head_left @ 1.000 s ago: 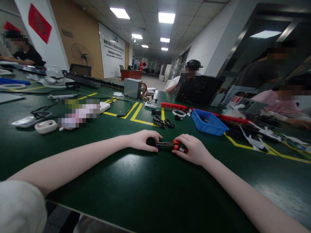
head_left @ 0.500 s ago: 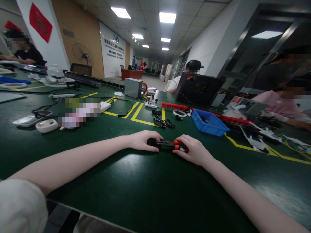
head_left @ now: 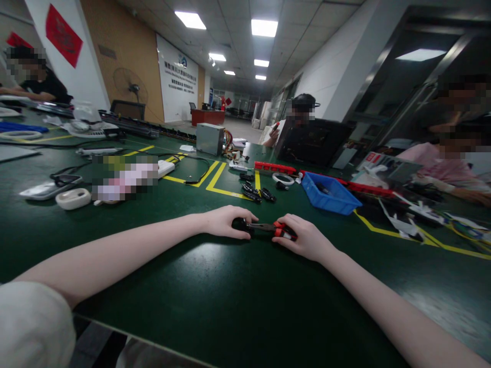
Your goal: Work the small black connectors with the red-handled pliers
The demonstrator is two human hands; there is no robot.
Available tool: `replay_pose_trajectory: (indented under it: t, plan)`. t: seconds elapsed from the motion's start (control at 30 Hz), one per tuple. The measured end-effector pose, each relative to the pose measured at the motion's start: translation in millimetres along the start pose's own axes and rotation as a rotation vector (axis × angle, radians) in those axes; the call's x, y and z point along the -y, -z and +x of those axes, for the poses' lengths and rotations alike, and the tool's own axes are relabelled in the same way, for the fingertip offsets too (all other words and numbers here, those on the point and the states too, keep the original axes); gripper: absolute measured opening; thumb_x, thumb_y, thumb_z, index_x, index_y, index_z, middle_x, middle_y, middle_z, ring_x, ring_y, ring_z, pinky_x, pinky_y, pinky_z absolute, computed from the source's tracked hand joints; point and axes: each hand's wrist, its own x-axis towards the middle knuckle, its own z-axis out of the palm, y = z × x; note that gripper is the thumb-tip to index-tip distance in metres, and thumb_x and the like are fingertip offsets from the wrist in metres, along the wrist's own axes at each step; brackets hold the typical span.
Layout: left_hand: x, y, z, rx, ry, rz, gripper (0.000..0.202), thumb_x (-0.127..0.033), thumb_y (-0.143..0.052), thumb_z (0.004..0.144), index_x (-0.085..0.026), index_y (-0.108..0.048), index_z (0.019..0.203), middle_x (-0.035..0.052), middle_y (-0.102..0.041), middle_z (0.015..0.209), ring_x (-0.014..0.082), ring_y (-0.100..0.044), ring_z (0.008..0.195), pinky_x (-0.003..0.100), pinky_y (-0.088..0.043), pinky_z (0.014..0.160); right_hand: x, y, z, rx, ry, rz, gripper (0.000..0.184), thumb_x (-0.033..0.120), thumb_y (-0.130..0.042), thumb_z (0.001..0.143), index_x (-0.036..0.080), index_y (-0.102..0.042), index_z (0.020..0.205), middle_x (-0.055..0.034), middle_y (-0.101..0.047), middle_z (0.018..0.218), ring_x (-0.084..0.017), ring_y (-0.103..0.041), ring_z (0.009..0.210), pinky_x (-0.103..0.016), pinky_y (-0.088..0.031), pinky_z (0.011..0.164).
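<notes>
Both my hands rest on the green table (head_left: 230, 296) near its middle. My left hand (head_left: 226, 221) is closed around a small black part (head_left: 241, 224), holding it down on the table. My right hand (head_left: 307, 236) grips the red-and-black handles of a pair of pliers (head_left: 278, 229). The pliers' dark jaws point left and meet the black part between my two hands.
Several loose black parts (head_left: 255, 191) lie just beyond my hands, inside yellow floor-tape lines. A blue tray (head_left: 330, 193) stands to the right of them, with a red strip (head_left: 274, 167) and a tape roll (head_left: 283, 178) behind. Other people sit around the table, left and right. White devices lie far left.
My hands have stayed almost still on the part and pliers. A person across the table has raised a hand.
</notes>
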Motion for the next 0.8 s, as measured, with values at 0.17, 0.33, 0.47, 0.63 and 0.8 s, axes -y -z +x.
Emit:
replay_pose_trajectory:
  t: [0.17,0.33,0.47,0.63,0.8]
  plan:
    - [0.2,-0.1,0.5,0.006,-0.016,-0.027,0.021,-0.028,-0.073,0.079,-0.017,-0.057,0.085,0.0121,-0.062,0.127,0.0246,-0.058,0.12,0.04,-0.039,0.106,-0.6,-0.4,0.1,0.019,-0.031,0.027,0.03,0.046,-0.062,0.085,0.021,-0.059,0.101,-0.0078,-0.065,0.094,-0.022,-0.062,0.083,-0.034,-0.05,0.071]
    - [1.1,0.0,1.0,-0.014,-0.04,-0.015,0.022,-0.028,-0.074,0.078,-0.017,-0.056,0.084,0.0138,-0.062,0.127,0.0244,-0.05,0.13,0.043,-0.032,0.112,-1.4,-1.2,0.0,0.01,-0.078,0.053,0.029,0.046,-0.061,0.086,0.021,-0.059,0.1,-0.0073,-0.065,0.096,-0.021,-0.062,0.083,-0.034,-0.05,0.071]
    - [3.9,-0.2,0.0,-0.046,-0.056,0.015,0.021,-0.028,-0.076,0.077,-0.017,-0.06,0.084,0.0135,-0.061,0.129,0.0258,-0.049,0.13,0.045,-0.035,0.11,-2.0,-1.3,0.1,0.012,-0.074,0.049,0.029,0.046,-0.061,0.086,0.021,-0.059,0.101,-0.0074,-0.064,0.095,-0.021,-0.062,0.083,-0.033,-0.049,0.071]
    - [5.9,-0.2,-0.6,-0.065,-0.079,0.044,0.021,-0.028,-0.077,0.076,-0.017,-0.062,0.086,0.0121,-0.064,0.122,0.025,-0.054,0.122,0.042,-0.039,0.105,-3.0,-0.9,0.4,0.018,-0.043,0.032,0.029,0.046,-0.061,0.086,0.021,-0.059,0.1,-0.0073,-0.064,0.094,-0.02,-0.061,0.082,-0.033,-0.049,0.07]
    - [5.1,0.3,0.0,-0.067,-0.079,0.035,0.021,-0.029,-0.076,0.077,-0.015,-0.063,0.087,0.0131,-0.065,0.119,0.0251,-0.057,0.118,0.041,-0.041,0.102,-4.2,-1.3,-0.1,0.014,-0.033,0.028,0.03,0.047,-0.06,0.086,0.02,-0.058,0.1,-0.0077,-0.064,0.095,-0.021,-0.061,0.083,-0.033,-0.049,0.071]
